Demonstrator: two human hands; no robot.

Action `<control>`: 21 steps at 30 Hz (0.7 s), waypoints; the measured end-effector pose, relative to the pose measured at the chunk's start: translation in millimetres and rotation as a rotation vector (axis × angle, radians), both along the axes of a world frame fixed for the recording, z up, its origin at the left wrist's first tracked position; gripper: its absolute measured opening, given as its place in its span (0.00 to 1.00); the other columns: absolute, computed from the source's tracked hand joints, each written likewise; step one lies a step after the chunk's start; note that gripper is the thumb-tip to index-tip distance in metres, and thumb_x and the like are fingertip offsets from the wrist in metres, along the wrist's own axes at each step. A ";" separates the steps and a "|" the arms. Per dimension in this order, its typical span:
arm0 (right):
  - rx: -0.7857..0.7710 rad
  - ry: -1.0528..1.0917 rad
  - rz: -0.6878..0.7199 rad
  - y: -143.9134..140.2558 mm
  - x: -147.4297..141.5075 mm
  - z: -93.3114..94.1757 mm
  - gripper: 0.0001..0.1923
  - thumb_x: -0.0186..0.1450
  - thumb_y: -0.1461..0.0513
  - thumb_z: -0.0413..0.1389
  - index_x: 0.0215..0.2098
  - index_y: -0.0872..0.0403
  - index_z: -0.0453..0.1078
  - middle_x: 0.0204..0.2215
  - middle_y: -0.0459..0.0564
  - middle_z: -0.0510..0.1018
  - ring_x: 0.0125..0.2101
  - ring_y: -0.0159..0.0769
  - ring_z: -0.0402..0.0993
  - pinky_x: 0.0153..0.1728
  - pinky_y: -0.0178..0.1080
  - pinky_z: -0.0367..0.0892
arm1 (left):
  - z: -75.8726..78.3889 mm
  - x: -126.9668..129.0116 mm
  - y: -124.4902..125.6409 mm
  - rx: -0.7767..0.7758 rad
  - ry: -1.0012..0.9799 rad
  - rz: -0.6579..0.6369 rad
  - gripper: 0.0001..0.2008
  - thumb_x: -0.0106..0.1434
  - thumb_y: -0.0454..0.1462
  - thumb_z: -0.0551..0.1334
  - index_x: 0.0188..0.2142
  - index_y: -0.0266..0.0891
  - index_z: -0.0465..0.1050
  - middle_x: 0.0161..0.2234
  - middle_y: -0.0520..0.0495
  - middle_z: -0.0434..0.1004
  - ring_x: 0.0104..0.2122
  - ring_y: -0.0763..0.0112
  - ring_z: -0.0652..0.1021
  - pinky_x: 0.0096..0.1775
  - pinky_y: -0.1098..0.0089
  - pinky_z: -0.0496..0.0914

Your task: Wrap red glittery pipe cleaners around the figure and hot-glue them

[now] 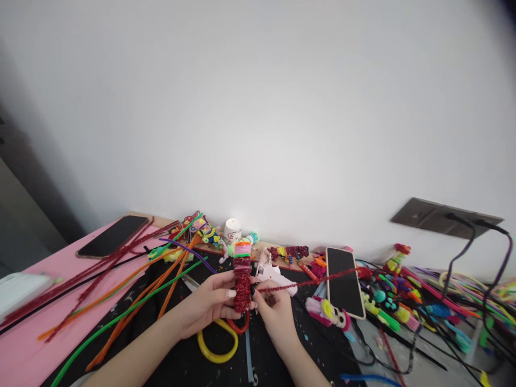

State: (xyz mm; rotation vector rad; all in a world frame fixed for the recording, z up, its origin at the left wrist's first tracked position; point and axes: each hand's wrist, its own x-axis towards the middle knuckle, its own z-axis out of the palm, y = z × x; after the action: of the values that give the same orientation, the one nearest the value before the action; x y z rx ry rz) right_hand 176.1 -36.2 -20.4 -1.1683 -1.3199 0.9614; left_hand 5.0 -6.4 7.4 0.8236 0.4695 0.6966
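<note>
Left hand [207, 302] grips red-wrapped figure [242, 287], long axis upright; right hand [274, 310] pinches tinsel strand [311, 282].

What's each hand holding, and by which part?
Left fingers: red bundle, by its lower part. Right fingers: red strand, just beside the bundle.

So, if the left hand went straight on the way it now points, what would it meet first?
The red tinsel-wrapped piece, which the left hand holds; just past it, probably the right hand, though depth is hard to judge.
</note>
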 end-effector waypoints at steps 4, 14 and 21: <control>0.010 0.009 0.018 -1.9 -1.8 2.5 0.09 0.59 0.62 0.54 0.22 0.54 0.65 0.15 0.41 0.65 0.15 0.28 0.59 0.18 0.32 0.54 | -0.1 -0.2 -0.3 -0.002 -0.010 -0.018 0.19 0.58 0.31 0.61 0.50 0.40 0.71 0.49 0.39 0.74 0.41 0.58 0.80 0.34 0.71 0.75; 0.002 0.057 0.050 -1.2 -4.5 6.4 0.09 0.58 0.61 0.55 0.21 0.54 0.65 0.14 0.41 0.66 0.16 0.30 0.64 0.18 0.32 0.58 | -0.4 0.4 0.2 0.011 0.003 -0.019 0.20 0.58 0.31 0.62 0.51 0.40 0.70 0.50 0.39 0.74 0.39 0.60 0.80 0.33 0.72 0.75; -0.042 0.088 0.052 -0.9 -5.7 7.9 0.10 0.57 0.59 0.57 0.21 0.54 0.66 0.14 0.42 0.68 0.15 0.30 0.62 0.18 0.32 0.57 | -0.2 0.5 -1.4 -0.004 0.014 -0.033 0.20 0.58 0.31 0.62 0.51 0.40 0.70 0.47 0.39 0.76 0.38 0.62 0.80 0.33 0.72 0.74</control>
State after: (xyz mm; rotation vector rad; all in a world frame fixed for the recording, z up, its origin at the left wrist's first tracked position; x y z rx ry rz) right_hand 170.4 -37.1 -12.5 -1.1158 -1.2702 1.0706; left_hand 5.6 -7.8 7.2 0.8311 0.4694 0.6598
